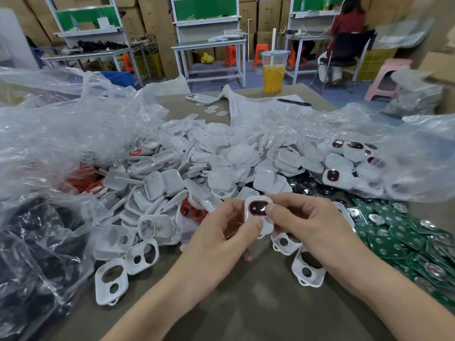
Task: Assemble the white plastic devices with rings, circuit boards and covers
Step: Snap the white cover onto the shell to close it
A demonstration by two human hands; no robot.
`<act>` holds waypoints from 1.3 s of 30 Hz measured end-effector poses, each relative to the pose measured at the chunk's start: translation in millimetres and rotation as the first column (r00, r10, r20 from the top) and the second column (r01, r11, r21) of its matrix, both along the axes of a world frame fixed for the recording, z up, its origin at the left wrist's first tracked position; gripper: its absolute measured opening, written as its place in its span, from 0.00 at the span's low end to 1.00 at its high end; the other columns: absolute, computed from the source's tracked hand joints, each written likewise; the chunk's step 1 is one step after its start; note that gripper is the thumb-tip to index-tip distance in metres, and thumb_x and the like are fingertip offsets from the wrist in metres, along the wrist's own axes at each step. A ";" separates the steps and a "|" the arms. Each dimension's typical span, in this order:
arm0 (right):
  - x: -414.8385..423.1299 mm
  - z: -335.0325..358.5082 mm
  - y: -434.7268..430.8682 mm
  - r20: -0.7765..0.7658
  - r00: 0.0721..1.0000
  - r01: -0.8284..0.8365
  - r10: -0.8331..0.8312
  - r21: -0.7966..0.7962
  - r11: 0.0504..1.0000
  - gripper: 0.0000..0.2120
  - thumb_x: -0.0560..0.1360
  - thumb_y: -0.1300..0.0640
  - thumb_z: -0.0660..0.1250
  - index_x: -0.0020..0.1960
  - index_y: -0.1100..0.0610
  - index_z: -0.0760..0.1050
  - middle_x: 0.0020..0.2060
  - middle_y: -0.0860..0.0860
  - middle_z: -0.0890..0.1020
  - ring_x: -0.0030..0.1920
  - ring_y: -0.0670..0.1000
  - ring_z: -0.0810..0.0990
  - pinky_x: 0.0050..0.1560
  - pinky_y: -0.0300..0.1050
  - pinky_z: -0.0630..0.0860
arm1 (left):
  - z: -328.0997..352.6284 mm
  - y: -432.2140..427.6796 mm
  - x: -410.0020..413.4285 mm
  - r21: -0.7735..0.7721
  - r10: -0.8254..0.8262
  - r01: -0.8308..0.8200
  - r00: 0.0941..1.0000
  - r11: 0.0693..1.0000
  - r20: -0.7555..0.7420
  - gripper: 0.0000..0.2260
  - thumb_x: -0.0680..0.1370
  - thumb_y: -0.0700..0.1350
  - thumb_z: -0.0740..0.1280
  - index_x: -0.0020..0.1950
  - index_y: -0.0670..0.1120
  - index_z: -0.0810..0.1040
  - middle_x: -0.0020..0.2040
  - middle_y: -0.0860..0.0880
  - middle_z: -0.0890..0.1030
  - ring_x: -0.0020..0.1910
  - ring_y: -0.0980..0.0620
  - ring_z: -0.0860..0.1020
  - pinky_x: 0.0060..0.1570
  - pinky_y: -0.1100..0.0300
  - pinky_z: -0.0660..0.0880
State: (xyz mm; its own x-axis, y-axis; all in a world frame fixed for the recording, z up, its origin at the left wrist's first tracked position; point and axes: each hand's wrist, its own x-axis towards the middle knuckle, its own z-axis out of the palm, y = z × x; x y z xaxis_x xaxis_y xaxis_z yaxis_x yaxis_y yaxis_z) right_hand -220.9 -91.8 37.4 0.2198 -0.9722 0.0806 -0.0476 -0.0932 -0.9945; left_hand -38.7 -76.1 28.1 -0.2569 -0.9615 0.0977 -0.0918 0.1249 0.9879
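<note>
Cartons [152, 20] and shelved workbenches [209, 43] are lining the room at 12 o'clock, while white shells [172, 168] are heaping over the brown surface [246, 303] and green circuit boards [394, 242] are lying at 4 o'clock. Left hand [216, 237] and right hand [312, 227] are meeting at centre, each grip pinching one white device [264, 225], its long axis running 12-to-6 and its red ring [250, 207] facing up.

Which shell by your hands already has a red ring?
The shell pinched between left hand and right hand; the other shells on the table around them show bare, empty holes.
</note>
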 end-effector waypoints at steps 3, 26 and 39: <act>-0.4 -0.8 -0.9 0.016 1.000 -0.006 0.006 0.016 1.000 0.06 0.75 0.50 0.72 0.50 0.43 0.86 0.38 0.50 0.87 0.36 0.43 0.82 0.40 0.32 0.76 | 0.5 1.1 1.8 -0.011 -0.007 0.008 0.999 1.000 0.051 0.08 0.80 0.46 0.67 0.58 0.54 0.79 0.47 0.54 0.86 0.38 0.60 0.79 0.40 0.67 0.77; -39.6 0.3 -12.9 0.125 0.786 0.614 -0.605 -0.270 0.742 0.13 0.82 0.55 0.61 0.58 0.36 0.74 0.46 0.41 0.83 0.35 0.43 0.79 0.33 0.35 0.73 | 39.9 -55.2 -75.9 -0.138 0.072 -0.043 0.974 0.990 0.214 0.12 0.84 0.50 0.61 0.65 0.62 0.76 0.42 0.59 0.83 0.37 0.65 0.79 0.38 0.70 0.74; -44.9 -6.0 -7.5 -0.201 0.816 0.435 -0.543 -0.405 0.804 0.11 0.80 0.54 0.61 0.53 0.37 0.75 0.47 0.35 0.81 0.40 0.39 0.79 0.39 0.33 0.73 | 29.3 -66.1 -69.7 -0.454 0.235 -0.021 0.876 0.891 0.421 0.18 0.84 0.42 0.56 0.69 0.62 0.72 0.61 0.67 0.77 0.59 0.66 0.77 0.58 0.69 0.71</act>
State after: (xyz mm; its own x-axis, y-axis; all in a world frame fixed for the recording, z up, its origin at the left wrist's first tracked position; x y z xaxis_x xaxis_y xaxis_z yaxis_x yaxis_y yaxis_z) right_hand -265.8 -99.3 31.4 -0.2130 -0.8813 0.4219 -0.4586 -0.2912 -0.8396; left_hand -108.4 -142.2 57.4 -0.2518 -0.8790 0.4049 -0.5585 0.4737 0.6810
